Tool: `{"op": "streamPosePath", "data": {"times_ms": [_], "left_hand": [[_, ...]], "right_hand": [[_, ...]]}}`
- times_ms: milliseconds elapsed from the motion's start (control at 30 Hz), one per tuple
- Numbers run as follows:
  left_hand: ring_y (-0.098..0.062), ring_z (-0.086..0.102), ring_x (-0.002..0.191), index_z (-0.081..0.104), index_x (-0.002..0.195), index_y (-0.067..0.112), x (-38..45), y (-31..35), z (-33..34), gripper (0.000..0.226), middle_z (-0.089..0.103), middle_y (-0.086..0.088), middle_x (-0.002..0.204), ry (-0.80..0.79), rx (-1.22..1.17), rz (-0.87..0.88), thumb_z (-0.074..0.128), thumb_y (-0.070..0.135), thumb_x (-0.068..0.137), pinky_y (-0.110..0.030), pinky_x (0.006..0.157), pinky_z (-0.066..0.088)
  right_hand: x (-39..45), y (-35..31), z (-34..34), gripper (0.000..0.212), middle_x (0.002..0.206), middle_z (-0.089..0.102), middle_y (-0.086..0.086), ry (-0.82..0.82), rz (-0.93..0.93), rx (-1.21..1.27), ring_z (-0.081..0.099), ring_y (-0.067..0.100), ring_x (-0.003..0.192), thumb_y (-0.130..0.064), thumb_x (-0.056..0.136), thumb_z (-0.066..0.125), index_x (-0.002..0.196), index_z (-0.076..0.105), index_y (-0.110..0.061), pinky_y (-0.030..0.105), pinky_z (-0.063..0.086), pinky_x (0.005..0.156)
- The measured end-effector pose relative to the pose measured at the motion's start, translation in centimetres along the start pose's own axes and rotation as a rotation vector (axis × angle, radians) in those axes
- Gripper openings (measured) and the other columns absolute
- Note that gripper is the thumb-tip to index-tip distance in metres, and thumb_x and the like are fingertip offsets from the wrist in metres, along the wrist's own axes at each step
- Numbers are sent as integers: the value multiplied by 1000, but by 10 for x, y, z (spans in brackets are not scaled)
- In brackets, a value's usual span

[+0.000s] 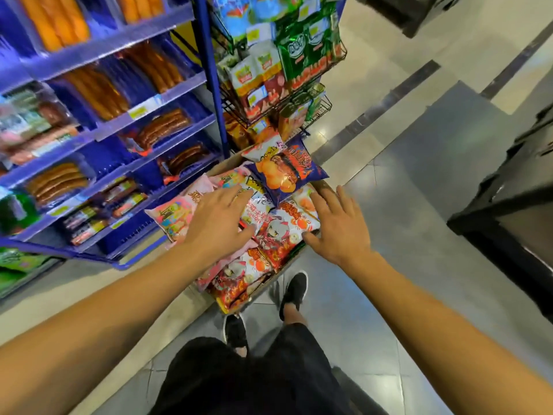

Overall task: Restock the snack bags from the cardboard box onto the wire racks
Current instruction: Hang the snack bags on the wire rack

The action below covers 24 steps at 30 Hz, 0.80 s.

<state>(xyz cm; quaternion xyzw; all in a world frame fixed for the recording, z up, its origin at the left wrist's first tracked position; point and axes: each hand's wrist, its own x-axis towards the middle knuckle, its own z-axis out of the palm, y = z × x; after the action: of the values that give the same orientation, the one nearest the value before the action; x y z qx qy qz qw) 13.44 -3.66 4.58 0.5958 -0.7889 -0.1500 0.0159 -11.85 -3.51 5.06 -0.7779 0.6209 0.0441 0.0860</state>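
Observation:
A cardboard box (223, 166) stands on the floor below the wire racks (321, 107), heaped with snack bags. A dark blue bag (287, 172) lies on top at the far end, red and orange bags (278, 232) fill the near part, and pink bags (173, 214) lie at the left. My left hand (220, 221) reaches over the pink and white bags with fingers spread, touching them. Over the box's right edge, my right hand (336, 227) is spread wide, its thumb against a red bag. Neither hand grips a bag. The racks hold green, white and red bags.
A blue chiller shelf unit (119, 127) with packed sausages stands on the left. A black counter (505, 223) stands on the right. My feet in black shoes (294, 290) are just behind the box on the tiled floor.

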Motion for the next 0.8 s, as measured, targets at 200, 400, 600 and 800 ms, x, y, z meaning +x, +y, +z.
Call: {"op": "streamPosePath", "data": {"times_ms": [200,400,600,800], "left_hand": [[-36,33,144,35,155,17,83,4,35,77,32,-12,160,-50,-17,-121,48,58,90,-49,119,22],[-42,56,122,51,144,8,184,7,76,74,55,-22,140,-38,-14,-182,46,56,88,-53,98,49],[-37,23,148,18,158,25,274,-13,125,96,20,-11,164,-217,-3,-336,63,63,83,-54,116,27],[-39,24,146,6,160,30,301,-26,167,110,23,-11,163,-385,-127,-375,72,59,78,-62,116,22]], "right_hand": [[84,53,38,83,147,50,17,-110,-83,36,38,43,141,-50,75,79,143,49,-12,56,29,116],[169,92,77,90,152,45,18,-248,-179,32,36,47,143,-50,75,81,149,46,-12,62,35,113],[227,116,130,85,162,30,14,-274,-231,87,18,43,151,-49,85,69,157,33,-18,57,23,121],[230,128,147,79,157,40,14,-244,-174,178,27,41,148,-47,89,70,153,39,-12,56,27,120]]}}
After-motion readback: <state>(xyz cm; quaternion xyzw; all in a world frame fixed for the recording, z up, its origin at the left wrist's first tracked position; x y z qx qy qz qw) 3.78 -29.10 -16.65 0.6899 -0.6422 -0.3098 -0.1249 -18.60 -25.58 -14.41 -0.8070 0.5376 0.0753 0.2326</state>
